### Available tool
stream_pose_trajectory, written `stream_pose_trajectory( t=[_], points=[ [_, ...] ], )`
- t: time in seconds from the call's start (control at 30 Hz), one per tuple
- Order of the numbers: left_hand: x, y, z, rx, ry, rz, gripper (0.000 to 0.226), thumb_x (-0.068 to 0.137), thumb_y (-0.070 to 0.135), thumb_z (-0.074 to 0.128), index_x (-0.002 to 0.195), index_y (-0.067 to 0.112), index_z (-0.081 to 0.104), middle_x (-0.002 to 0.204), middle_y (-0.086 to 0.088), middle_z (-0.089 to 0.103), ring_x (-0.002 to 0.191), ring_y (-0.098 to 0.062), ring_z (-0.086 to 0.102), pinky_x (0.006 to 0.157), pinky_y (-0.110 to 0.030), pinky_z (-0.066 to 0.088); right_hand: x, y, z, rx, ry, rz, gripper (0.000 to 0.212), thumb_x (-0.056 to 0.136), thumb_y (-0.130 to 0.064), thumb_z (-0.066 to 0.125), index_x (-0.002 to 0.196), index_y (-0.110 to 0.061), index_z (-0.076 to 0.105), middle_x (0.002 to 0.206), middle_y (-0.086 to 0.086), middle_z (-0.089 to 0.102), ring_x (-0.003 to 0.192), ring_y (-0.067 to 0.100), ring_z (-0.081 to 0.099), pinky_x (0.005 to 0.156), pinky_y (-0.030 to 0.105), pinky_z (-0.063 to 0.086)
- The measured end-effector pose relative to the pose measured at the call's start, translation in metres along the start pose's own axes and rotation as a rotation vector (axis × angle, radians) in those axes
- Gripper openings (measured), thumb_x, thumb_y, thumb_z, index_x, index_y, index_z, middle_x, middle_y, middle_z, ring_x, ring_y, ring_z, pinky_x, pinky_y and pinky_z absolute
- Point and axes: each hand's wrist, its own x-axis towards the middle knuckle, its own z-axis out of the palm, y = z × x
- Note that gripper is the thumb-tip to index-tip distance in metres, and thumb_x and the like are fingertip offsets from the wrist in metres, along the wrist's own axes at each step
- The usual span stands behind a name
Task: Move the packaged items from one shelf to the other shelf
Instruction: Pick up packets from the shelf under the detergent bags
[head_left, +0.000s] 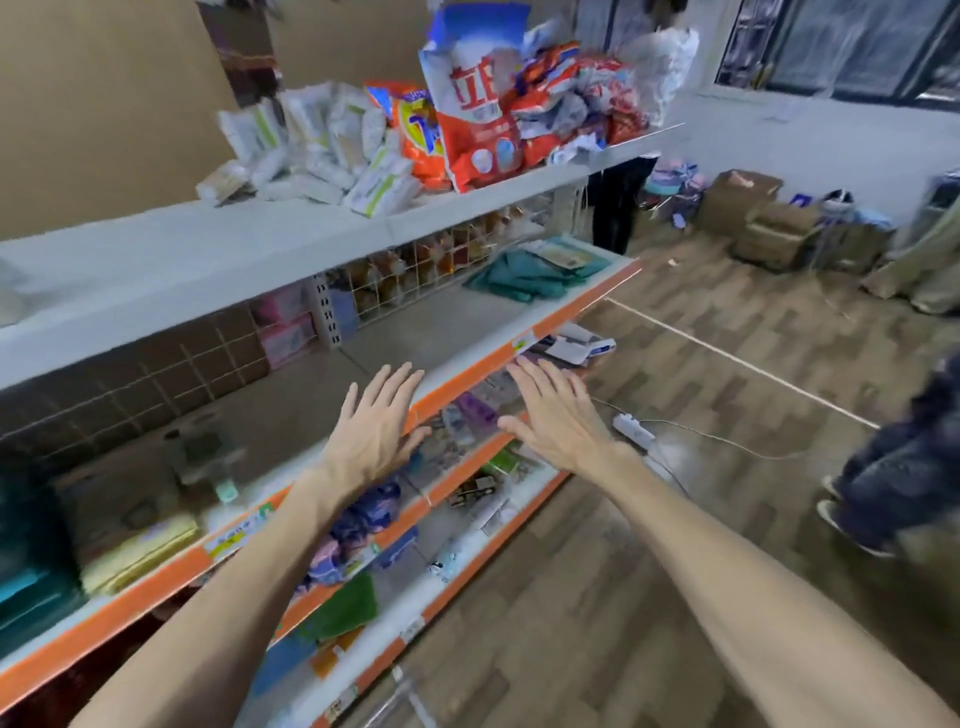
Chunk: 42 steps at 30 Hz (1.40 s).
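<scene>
Both hands are empty. The left hand and the right hand hover flat, fingers spread wide, at mid-frame over the orange front edge of the middle shelf. The packaged items lie heaped on the top shelf, upper centre. The middle shelf is largely bare, so the move looks either nearly finished or barely begun; I cannot tell which.
</scene>
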Motion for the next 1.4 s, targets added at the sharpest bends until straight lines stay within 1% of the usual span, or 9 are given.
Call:
stream_pose_trajectory(
  t=[0.2, 0.33, 0.47, 0.63, 0.77, 1.0, 1.07, 1.2, 1.4],
  points=[
    [0.098, 0.056, 0.027, -0.001, -0.032, 0.106, 0.073, 0.098, 0.055, 0.039, 0.157, 0.022, 0.010, 0.164, 0.006, 0.006, 0.152, -0.017, 0.000, 0.121, -0.048, 0.008, 0.016, 0.076, 0.008, 0.000, 0.022, 0.052, 0.076, 0.097, -0.061, 0.037, 0.156, -0.018, 0.017, 0.162, -0.001, 0.018, 0.148, 0.023, 0.017, 0.119, 0.044, 0.015],
    [0.173, 0.091, 0.047, -0.061, -0.039, 0.150, 0.073, 0.098, 0.055, 0.038, 0.157, 0.023, 0.009, 0.164, 0.007, 0.003, 0.151, -0.016, -0.002, 0.122, -0.048, 0.004, 0.042, 0.136, 0.007, -0.049, 0.009, 0.078, 0.078, 0.093, -0.063, 0.024, 0.156, -0.018, 0.017, 0.162, 0.000, 0.020, 0.148, 0.022, 0.017, 0.120, 0.041, 0.013],
    [0.244, 0.121, 0.054, -0.109, -0.042, 0.172, 0.071, 0.099, 0.050, 0.041, 0.156, 0.022, 0.011, 0.164, 0.005, 0.006, 0.151, -0.018, 0.000, 0.122, -0.051, 0.006, 0.074, 0.197, 0.000, -0.055, 0.012, 0.118, 0.075, 0.096, -0.060, 0.037, 0.155, -0.019, 0.018, 0.161, -0.002, 0.020, 0.148, 0.022, 0.015, 0.118, 0.040, 0.012],
    [0.316, 0.141, 0.059, -0.105, -0.041, 0.216, 0.072, 0.099, 0.051, 0.038, 0.157, 0.021, 0.007, 0.165, 0.004, -0.001, 0.151, -0.018, -0.005, 0.121, -0.053, 0.007, 0.118, 0.257, -0.004, -0.046, 0.004, 0.164, 0.073, 0.098, -0.058, 0.037, 0.156, -0.019, 0.014, 0.164, -0.002, 0.013, 0.150, 0.022, 0.010, 0.119, 0.043, 0.013],
    [0.361, 0.154, 0.070, -0.073, -0.057, 0.215, 0.073, 0.099, 0.052, 0.038, 0.157, 0.022, 0.004, 0.165, 0.004, -0.001, 0.151, -0.019, -0.006, 0.122, -0.052, 0.006, 0.154, 0.298, 0.001, -0.009, 0.023, 0.159, 0.072, 0.099, -0.055, 0.037, 0.156, -0.020, 0.012, 0.163, -0.002, 0.014, 0.150, 0.021, 0.009, 0.121, 0.045, 0.013],
    [0.442, 0.182, 0.101, -0.040, -0.079, 0.151, 0.070, 0.100, 0.054, 0.034, 0.157, 0.025, 0.003, 0.164, 0.005, -0.004, 0.151, -0.019, -0.008, 0.122, -0.052, 0.003, 0.217, 0.383, 0.020, -0.013, 0.038, 0.058, 0.072, 0.098, -0.056, 0.035, 0.156, -0.018, 0.015, 0.162, -0.001, 0.019, 0.147, 0.019, 0.014, 0.118, 0.042, 0.016],
    [0.464, 0.191, 0.110, -0.051, -0.080, 0.098, 0.072, 0.099, 0.056, 0.032, 0.157, 0.026, 0.002, 0.165, 0.006, -0.004, 0.151, -0.017, -0.008, 0.122, -0.051, 0.003, 0.237, 0.408, 0.026, -0.007, 0.012, 0.013, 0.072, 0.099, -0.057, 0.033, 0.156, -0.018, 0.013, 0.162, -0.001, 0.018, 0.148, 0.020, 0.014, 0.119, 0.044, 0.019],
    [0.503, 0.206, 0.118, -0.062, -0.090, 0.001, 0.074, 0.096, 0.061, 0.026, 0.157, 0.026, 0.002, 0.164, 0.008, -0.003, 0.151, -0.015, -0.008, 0.122, -0.050, 0.002, 0.279, 0.456, 0.030, -0.013, 0.012, -0.070, 0.073, 0.097, -0.059, 0.030, 0.156, -0.019, 0.015, 0.162, -0.002, 0.019, 0.149, 0.020, 0.014, 0.119, 0.042, 0.017],
    [0.525, 0.202, 0.130, -0.107, -0.087, -0.195, 0.072, 0.099, 0.045, 0.044, 0.157, 0.027, 0.005, 0.164, 0.010, 0.001, 0.151, -0.014, -0.004, 0.122, -0.048, 0.005, 0.343, 0.488, 0.051, 0.019, -0.053, -0.167, 0.073, 0.097, -0.057, 0.034, 0.156, -0.016, 0.015, 0.161, 0.000, 0.021, 0.149, 0.021, 0.015, 0.119, 0.044, 0.021]
  ],
)
